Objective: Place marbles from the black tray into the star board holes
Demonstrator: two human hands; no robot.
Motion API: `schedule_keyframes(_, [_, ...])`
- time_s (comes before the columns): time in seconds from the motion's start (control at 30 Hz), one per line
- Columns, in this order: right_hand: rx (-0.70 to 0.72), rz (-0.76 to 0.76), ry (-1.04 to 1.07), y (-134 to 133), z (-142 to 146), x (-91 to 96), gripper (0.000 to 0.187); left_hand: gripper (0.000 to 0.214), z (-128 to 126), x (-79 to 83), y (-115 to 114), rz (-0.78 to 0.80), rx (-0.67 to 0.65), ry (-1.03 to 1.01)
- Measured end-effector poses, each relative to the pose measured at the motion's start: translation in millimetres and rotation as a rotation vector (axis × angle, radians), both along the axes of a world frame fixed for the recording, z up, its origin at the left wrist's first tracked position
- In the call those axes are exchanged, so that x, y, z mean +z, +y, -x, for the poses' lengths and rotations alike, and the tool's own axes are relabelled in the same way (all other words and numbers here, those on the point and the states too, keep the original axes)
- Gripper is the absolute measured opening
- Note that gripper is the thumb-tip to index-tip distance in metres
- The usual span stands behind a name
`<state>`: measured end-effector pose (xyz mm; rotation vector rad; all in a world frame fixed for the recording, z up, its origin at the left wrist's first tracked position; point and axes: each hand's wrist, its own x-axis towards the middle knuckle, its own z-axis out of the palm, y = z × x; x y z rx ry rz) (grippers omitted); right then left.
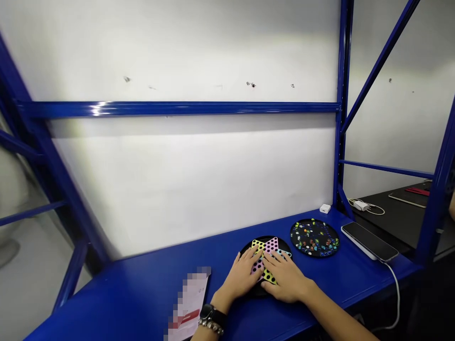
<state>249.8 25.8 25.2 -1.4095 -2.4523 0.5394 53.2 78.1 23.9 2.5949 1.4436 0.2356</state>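
A round black game board with a star of yellow, pink and light-blue fields dotted with holes lies on the blue shelf. My left hand, with a watch and a bead bracelet at the wrist, lies flat on the board's left part, fingers stretched. My right hand lies flat on its right part, fingers spread. Neither hand holds anything. Just right of the board sits a round black lid or tray with several coloured marbles in it.
A phone on a cable lies at the shelf's right end. A small white box sits by the blue upright, a white charger beyond it. A white paper lies front left. White wall behind.
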Motion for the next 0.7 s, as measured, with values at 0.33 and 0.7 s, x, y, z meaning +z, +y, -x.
schedule_keyframes(0.33, [0.013, 0.035, -0.017, 2, 0, -4.6, 0.076, 0.056, -2, -1.5, -5, 0.000, 0.008, 0.017])
schedule_keyframes(0.7, [-0.570, -0.303, 0.042, 29, -68, 4.1, 0.039, 0.046, 0, -0.4, -7, -0.058, 0.067, -0.128])
